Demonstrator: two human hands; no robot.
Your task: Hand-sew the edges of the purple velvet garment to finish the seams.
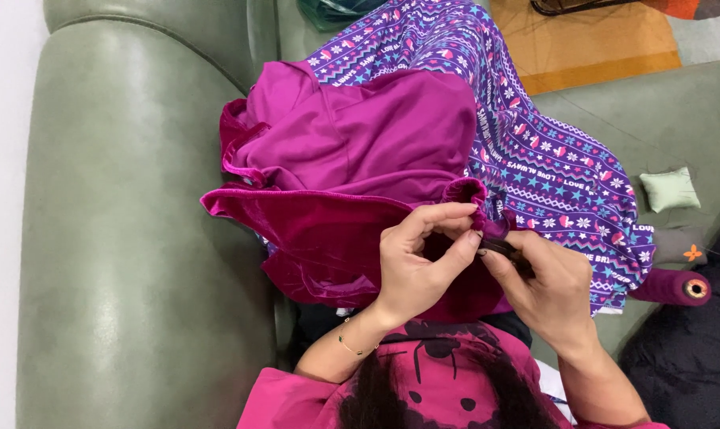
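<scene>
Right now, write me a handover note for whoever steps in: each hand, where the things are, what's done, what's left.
Left hand: fingers pinch the gathered edge of the magenta garment.
Right hand: closed on a small dark thing at the same edge; what it is cannot be told.
Things: the garment lies bunched on the lap over a purple patterned blanket, on a green sofa. A spool of plum thread and a small green cushion lie by the right hand.
Done: cannot tell.
Left: the pinched edge is in hand.

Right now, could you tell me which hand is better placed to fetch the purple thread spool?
Probably the right hand: the purple thread spool lies on the sofa just beyond it, while the left hand pinches the magenta fabric edge farther away.
</scene>
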